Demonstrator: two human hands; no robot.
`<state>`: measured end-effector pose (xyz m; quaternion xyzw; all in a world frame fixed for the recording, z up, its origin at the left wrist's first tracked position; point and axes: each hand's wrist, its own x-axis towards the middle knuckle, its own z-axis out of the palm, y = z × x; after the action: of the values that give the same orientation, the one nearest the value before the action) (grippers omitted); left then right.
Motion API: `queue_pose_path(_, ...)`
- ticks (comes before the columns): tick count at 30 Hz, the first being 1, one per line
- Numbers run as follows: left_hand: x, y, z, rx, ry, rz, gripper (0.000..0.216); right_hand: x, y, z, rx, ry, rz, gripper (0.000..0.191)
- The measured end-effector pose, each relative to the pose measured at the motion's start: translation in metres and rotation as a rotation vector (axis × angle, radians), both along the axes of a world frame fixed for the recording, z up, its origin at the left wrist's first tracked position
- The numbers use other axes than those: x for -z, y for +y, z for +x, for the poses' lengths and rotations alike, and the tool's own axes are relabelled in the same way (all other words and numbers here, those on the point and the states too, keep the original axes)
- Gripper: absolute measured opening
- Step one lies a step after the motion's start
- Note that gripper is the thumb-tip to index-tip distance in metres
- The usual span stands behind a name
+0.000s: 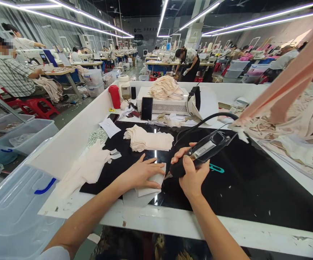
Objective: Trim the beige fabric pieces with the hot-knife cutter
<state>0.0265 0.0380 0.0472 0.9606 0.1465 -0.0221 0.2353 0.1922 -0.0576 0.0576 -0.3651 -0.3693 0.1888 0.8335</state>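
My left hand [144,173] lies flat with its fingers spread, pressing down a pale fabric piece [142,192] and a light grey flat sheet on the black work surface. My right hand [192,173] is wrapped round a black corded handheld tool [205,148]. Its thick cable leads off toward the back, and its lower tip points at the right edge of the fabric under my left hand. Beyond my hands lies a stack of cream fabric pieces [149,139]. More pale cut pieces [87,169] are heaped left of my left hand.
A teal thread snipper [216,168] lies right of my right hand. At the back stand a white vented box [161,104] with fabric on top, a phone [147,108] and a red cup [114,96]. Peach fabric strips [286,83] hang at right. Co-workers sit at sewing machines beyond.
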Motion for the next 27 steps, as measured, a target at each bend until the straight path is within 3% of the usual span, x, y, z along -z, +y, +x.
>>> queue_pose_path(15, -0.007, 0.002, -0.003, -0.004, 0.036, -0.009, 0.052, -0.001, -0.003, -0.009, -0.009, 0.019, -0.048, 0.043)
queue_pose_path(27, -0.015, 0.005, 0.0, 0.014, 0.077, -0.014, 0.052, -0.005, -0.005, -0.016, -0.038, 0.025, -0.037, 0.035)
